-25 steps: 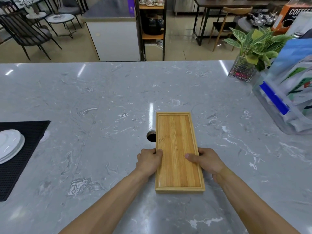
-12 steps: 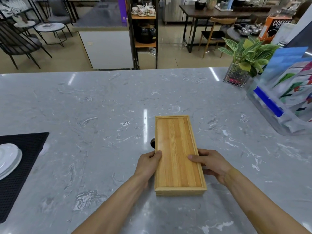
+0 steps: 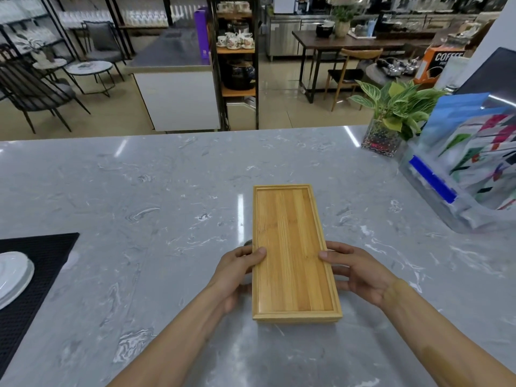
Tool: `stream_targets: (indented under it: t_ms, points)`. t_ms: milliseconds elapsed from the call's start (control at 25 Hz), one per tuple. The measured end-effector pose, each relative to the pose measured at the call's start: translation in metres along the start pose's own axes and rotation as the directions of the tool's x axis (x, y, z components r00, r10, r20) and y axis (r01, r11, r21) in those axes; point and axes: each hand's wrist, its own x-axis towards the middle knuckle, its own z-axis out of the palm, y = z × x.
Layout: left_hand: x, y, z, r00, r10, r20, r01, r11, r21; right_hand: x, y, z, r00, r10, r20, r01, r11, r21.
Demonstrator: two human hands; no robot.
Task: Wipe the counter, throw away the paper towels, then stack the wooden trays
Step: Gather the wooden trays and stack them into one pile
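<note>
A long bamboo tray (image 3: 290,247) lies lengthwise in the middle of the grey marble counter (image 3: 167,191). Below its near end the edge of a second wooden tray (image 3: 298,321) shows, so it rests on top of that one. My left hand (image 3: 237,268) grips the top tray's left rim, thumb on top. My right hand (image 3: 356,270) holds the right rim the same way. No paper towels are in view.
A black mat (image 3: 30,275) with white plates (image 3: 12,275) sits at the left edge. At the right stand a clear bin of packets (image 3: 460,188) and a potted plant (image 3: 391,118). A small dark round hole (image 3: 248,243) peeks out beside the tray's left rim.
The view has tilted up and the tray has slid slightly right, covering most of the dark hole. Both hands stay on the tray's sides.
</note>
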Motion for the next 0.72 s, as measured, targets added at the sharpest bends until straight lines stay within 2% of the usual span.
stream_targets:
  t_ms: [320, 720]
  points:
    - [0.011, 0.018, 0.058, 0.998, 0.062, 0.021, -0.06, 0.996, -0.062, 0.002, -0.037, -0.058, 0.998, -0.035, 0.059, 0.036, 0.999, -0.027]
    - [0.059, 0.042, 0.154, 0.991, 0.121, -0.064, -0.128, 0.985, -0.114, 0.024, -0.104, -0.147, 0.987, -0.13, 0.091, 0.139, 0.985, -0.099]
